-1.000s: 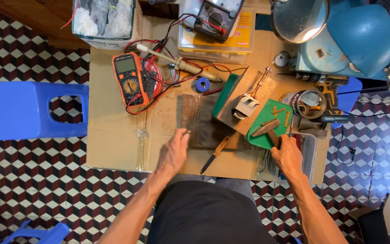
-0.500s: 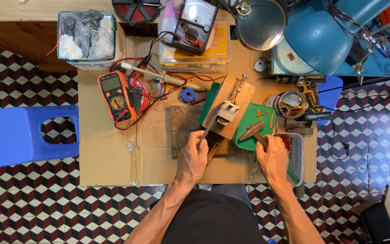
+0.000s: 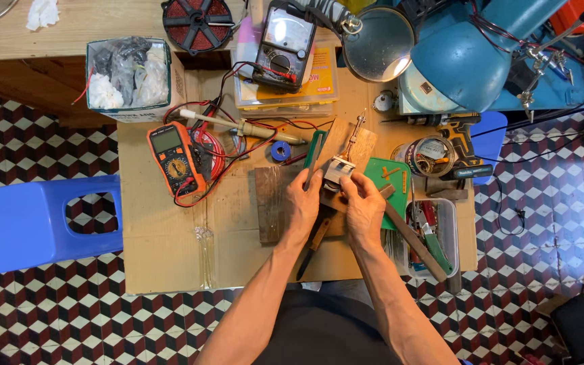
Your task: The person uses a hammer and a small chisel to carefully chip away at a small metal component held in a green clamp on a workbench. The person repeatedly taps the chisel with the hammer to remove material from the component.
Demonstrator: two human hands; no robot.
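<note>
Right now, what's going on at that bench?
A person is working over a cardboard-covered table. Both the left hand and the right hand are closed around a small white-and-metal part, held above a wooden board. An orange multimeter, a soldering iron and a screwdriver lie untouched nearby.

Orange multimeter (image 3: 175, 161) with grey screen left of centre; analog meter (image 3: 284, 42) atop perhaps yellow-labelled case (image 3: 290, 94).
</note>
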